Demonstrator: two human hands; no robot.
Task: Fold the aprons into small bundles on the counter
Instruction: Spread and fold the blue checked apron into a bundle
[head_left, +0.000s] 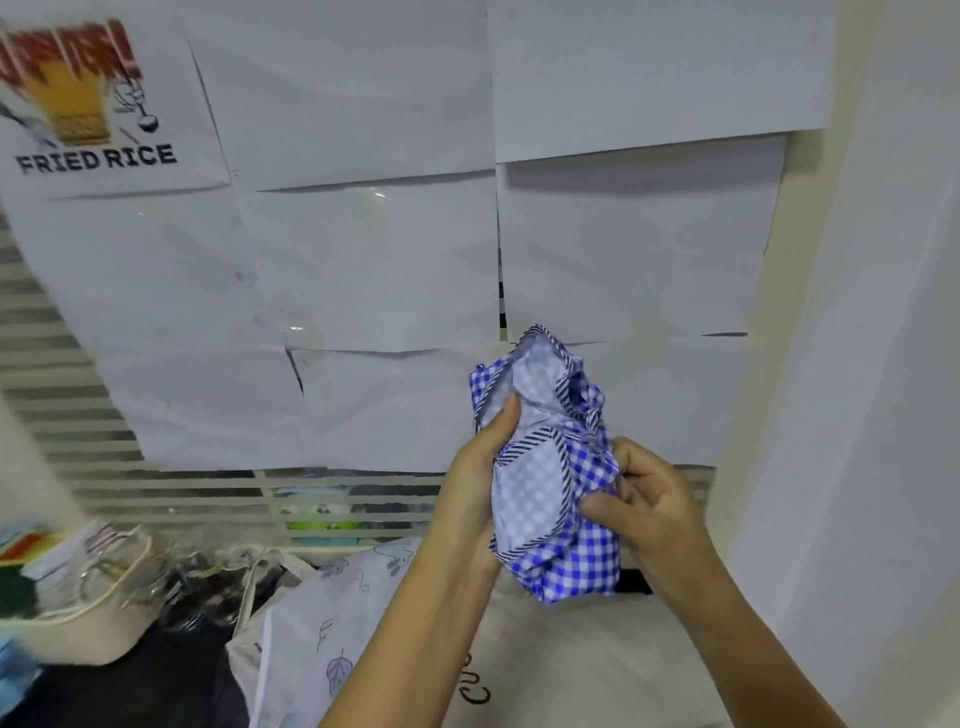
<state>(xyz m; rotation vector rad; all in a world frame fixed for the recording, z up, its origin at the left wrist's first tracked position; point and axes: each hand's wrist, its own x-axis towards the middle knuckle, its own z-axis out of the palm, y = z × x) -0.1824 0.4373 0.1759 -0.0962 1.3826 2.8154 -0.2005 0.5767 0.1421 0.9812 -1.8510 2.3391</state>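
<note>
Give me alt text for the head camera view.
The left hand and right hand grip a bunched blue-and-white checked cloth apron in front of white paper sheets on the wall. Pale leaf-print fabric lies below.

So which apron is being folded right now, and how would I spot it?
Look in front of the wall of white paper sheets. The left hand and right hand hold one bunched apron up there. It alone is blue-and-white checked with dark striped trim; the leaf-print cloth below is pale.
</note>
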